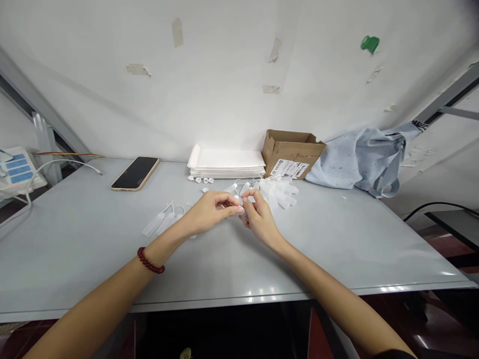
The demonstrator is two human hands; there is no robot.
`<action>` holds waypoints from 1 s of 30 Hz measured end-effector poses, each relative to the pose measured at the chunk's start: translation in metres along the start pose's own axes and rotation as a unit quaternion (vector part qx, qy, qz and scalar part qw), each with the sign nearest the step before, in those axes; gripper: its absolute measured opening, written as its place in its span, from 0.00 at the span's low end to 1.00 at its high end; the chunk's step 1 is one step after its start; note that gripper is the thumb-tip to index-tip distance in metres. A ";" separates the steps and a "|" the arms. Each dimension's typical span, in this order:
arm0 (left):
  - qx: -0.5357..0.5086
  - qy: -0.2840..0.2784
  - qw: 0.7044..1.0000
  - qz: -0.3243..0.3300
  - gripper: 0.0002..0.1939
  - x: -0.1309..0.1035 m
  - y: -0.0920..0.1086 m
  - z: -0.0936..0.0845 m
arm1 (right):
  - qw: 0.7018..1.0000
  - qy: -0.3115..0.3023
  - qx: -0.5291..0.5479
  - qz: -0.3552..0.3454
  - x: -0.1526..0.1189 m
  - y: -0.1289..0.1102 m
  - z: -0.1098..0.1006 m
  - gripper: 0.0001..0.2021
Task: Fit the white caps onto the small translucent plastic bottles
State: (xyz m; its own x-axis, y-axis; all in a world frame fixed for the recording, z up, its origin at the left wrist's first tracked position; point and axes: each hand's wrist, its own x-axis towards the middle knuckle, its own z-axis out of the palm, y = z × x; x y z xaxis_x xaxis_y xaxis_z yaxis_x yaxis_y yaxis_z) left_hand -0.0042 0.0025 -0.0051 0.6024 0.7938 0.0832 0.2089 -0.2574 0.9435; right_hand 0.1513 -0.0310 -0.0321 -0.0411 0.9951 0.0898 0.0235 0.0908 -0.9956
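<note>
My left hand and my right hand meet over the middle of the grey table. Between their fingertips is a small whitish plastic piece, mostly covered by the fingers. Both hands are closed on it in a pinch. Just beyond my right hand lies a pile of translucent plastic pieces. Several similar long pieces rest to the left, near my left wrist. A row of small white caps sits behind my left hand.
White padded envelopes are stacked at the wall, beside an open cardboard box. Light blue cloth lies to the right. A phone and white cable are on the left of the table.
</note>
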 end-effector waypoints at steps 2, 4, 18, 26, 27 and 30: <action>-0.002 -0.001 1.000 0.012 0.10 0.000 -0.001 0.000 | 0.999 -0.010 0.021 0.022 0.000 -0.001 -0.001 0.08; -0.003 0.001 1.000 0.020 0.09 0.000 -0.002 0.000 | 0.997 -0.021 0.051 0.057 0.001 -0.003 -0.001 0.08; 0.038 0.004 0.998 0.059 0.11 -0.001 0.002 0.000 | 0.965 -0.098 0.139 0.199 0.004 -0.015 -0.007 0.09; 0.001 -0.015 0.998 -0.060 0.16 -0.001 0.004 0.004 | 1.000 0.009 -0.020 -0.014 0.000 -0.002 -0.001 0.06; -0.003 -0.020 0.998 -0.061 0.16 -0.001 0.004 0.004 | 0.999 0.012 -0.033 -0.026 -0.001 -0.001 -0.001 0.06; 0.007 -0.037 0.999 -0.035 0.15 -0.002 0.004 0.002 | 1.000 0.000 -0.018 0.003 -0.001 -0.001 0.000 0.06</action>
State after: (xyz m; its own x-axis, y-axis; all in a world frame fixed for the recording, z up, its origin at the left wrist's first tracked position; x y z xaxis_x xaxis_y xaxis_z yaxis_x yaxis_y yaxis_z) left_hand -0.0031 -0.0010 -0.0025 0.6417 0.7670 -0.0069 0.2630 -0.2115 0.9413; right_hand 0.1513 -0.0319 -0.0311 -0.0415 0.9955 0.0847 0.0600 0.0871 -0.9944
